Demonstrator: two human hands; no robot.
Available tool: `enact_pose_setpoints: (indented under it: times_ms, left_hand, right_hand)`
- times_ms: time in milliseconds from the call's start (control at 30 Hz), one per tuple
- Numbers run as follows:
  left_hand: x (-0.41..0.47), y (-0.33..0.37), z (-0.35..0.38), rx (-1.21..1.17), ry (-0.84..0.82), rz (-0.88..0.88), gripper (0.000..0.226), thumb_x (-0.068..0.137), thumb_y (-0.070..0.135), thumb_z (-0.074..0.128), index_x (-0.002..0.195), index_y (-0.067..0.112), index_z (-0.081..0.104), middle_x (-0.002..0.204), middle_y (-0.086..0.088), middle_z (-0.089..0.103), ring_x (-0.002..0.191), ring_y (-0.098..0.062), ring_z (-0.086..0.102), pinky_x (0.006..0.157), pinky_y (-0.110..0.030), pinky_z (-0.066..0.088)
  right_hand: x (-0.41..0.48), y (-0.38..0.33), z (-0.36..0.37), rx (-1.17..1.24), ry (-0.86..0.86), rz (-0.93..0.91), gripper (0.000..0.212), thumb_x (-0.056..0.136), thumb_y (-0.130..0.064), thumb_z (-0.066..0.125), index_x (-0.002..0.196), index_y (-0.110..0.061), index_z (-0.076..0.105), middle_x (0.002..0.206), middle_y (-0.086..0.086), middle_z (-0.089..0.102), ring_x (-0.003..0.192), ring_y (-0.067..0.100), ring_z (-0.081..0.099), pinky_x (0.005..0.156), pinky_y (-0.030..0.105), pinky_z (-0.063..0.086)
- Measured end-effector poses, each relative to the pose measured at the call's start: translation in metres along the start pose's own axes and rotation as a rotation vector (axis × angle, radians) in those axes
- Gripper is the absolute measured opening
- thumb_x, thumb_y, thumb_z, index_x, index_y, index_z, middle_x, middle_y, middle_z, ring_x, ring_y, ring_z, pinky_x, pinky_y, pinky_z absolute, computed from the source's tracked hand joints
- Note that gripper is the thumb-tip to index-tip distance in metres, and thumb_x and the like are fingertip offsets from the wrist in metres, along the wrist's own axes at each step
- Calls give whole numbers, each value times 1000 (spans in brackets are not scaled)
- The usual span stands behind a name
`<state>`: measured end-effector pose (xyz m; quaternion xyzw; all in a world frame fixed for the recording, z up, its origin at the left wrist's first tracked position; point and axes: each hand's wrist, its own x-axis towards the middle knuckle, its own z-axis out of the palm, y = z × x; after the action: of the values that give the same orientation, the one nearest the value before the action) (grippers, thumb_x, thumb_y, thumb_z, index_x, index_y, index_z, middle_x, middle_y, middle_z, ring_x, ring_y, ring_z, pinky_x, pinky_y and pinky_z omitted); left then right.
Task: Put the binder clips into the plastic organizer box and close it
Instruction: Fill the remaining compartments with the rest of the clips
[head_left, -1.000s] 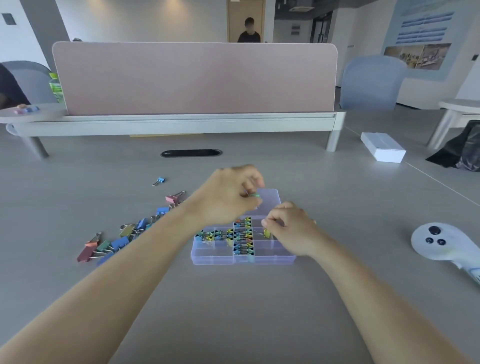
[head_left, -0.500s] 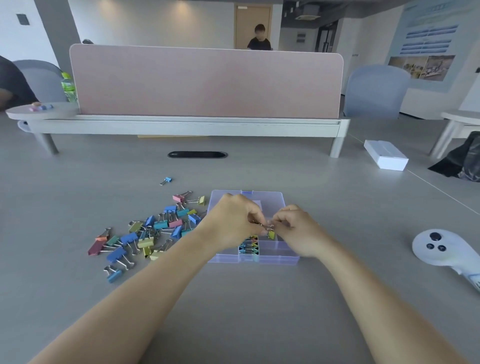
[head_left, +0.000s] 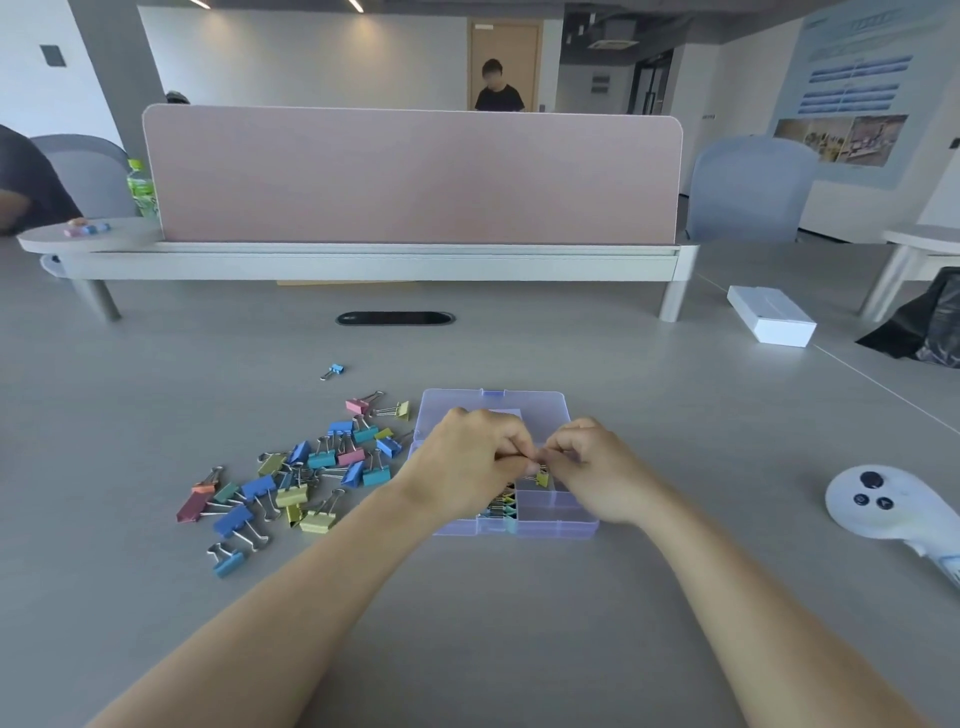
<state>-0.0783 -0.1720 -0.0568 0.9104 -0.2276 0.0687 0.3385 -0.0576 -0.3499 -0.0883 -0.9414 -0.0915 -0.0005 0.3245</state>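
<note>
Left hand (head_left: 467, 462) and right hand (head_left: 597, 470) fingers (head_left: 563, 446) pinching yellow clip (head_left: 542, 478), over organizer box (head_left: 545, 528)

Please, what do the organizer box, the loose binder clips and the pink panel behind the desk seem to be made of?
The organizer box looks like clear, faintly purple, glossy plastic: clips inside show through its walls. The binder clips seem to be painted metal bodies in pastel colours with bare silvery wire handles. The pink panel looks matte, probably fabric-covered; its weave cannot be seen.

Loose binder clips (head_left: 306, 473) lie left of the organizer box (head_left: 550, 525) on the desk (head_left: 467, 623).
</note>
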Motion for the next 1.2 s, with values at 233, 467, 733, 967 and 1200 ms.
enact_pose_setpoints:
  times_ms: [233,467,733,967,1200]
  left_hand:
    - [0,-2,4,53,12,45,13,84,24,71,83,11,69,78,4,75,71,-10,67,70,-17,49]
    - [-3,0,3,-69,37,-68,16,86,28,70,76,16,68,63,9,66,53,-2,53,49,-15,39]
    - [-4,-4,8,-54,39,-7,14,84,23,72,78,12,67,77,4,74,69,-16,64,62,-21,45]
    - [-3,-3,11,-66,82,-28,10,81,24,75,79,14,76,74,8,71,57,-14,52,57,-23,44]
    - [-1,-3,3,-141,18,-162,7,77,28,77,77,22,77,75,9,72,64,-7,60,63,-24,50]
  right_hand:
    - [1,3,0,7,-10,-7,35,94,-43,49,61,-52,56,89,-18,44,100,16,51,97,51,41]
    - [1,4,-1,14,-13,-12,35,94,-41,49,61,-46,57,92,-15,46,97,18,52,95,51,42]
    - [-1,5,-8,-18,-35,-8,28,97,-33,47,80,-21,67,103,-5,53,99,18,55,94,45,45]
    - [0,5,-6,-28,-16,0,42,99,-38,40,74,-11,59,97,-9,48,99,18,52,96,47,42]
    - [0,3,-6,-25,-28,15,48,99,-45,36,84,-9,63,102,-9,49,102,18,52,100,49,40]
